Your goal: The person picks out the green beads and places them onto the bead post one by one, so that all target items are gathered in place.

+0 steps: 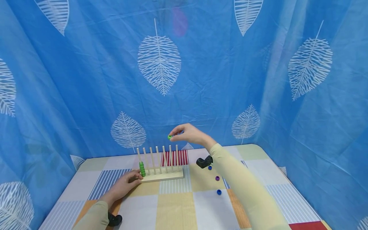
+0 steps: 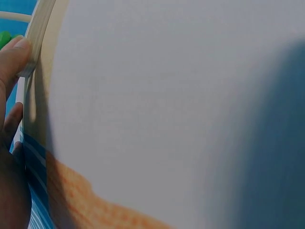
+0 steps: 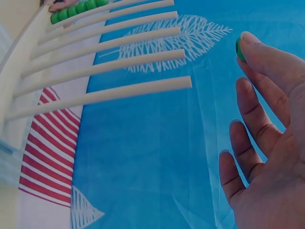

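A pale wooden peg rack (image 1: 166, 176) stands on the table with several upright pegs in a row. Green beads (image 1: 142, 169) are stacked on its leftmost peg. My left hand (image 1: 126, 185) grips the left end of the base; in the left wrist view its thumb (image 2: 16, 55) lies against the wood, beside a partly visible green bead. Above the right-hand pegs, my right hand (image 1: 191, 134) pinches a single green bead (image 1: 169, 137) between thumb and forefinger. In the right wrist view that bead (image 3: 240, 49) is apart from the peg tips, and the other fingers are spread.
To the right of the rack lie a blue bead (image 1: 210, 167), a purple bead (image 1: 217, 178) and another blue bead (image 1: 219, 192), near the right forearm. A patchwork cloth (image 1: 175, 207) covers the table. Blue curtains (image 1: 201, 80) with white leaves hang behind and at both sides.
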`<state>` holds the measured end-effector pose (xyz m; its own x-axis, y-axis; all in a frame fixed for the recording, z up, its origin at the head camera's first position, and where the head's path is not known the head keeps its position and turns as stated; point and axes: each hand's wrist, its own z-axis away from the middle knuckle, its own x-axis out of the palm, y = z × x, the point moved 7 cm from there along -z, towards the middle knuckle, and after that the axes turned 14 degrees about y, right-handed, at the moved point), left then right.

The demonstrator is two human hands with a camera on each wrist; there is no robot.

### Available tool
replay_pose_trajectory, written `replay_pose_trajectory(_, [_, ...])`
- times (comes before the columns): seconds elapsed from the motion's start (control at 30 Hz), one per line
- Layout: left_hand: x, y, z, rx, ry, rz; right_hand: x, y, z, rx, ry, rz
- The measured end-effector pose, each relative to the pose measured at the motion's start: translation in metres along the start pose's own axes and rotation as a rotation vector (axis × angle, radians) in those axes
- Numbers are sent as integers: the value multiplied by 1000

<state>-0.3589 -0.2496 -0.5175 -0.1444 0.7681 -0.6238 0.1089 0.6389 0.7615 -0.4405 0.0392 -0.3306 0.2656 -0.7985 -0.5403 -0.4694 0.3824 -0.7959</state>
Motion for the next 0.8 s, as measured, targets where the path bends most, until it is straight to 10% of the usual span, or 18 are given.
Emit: replay_pose_trajectory(0.8, [-1,4,1,-16,-24,35,48,-17,-26,-40,-74,-81])
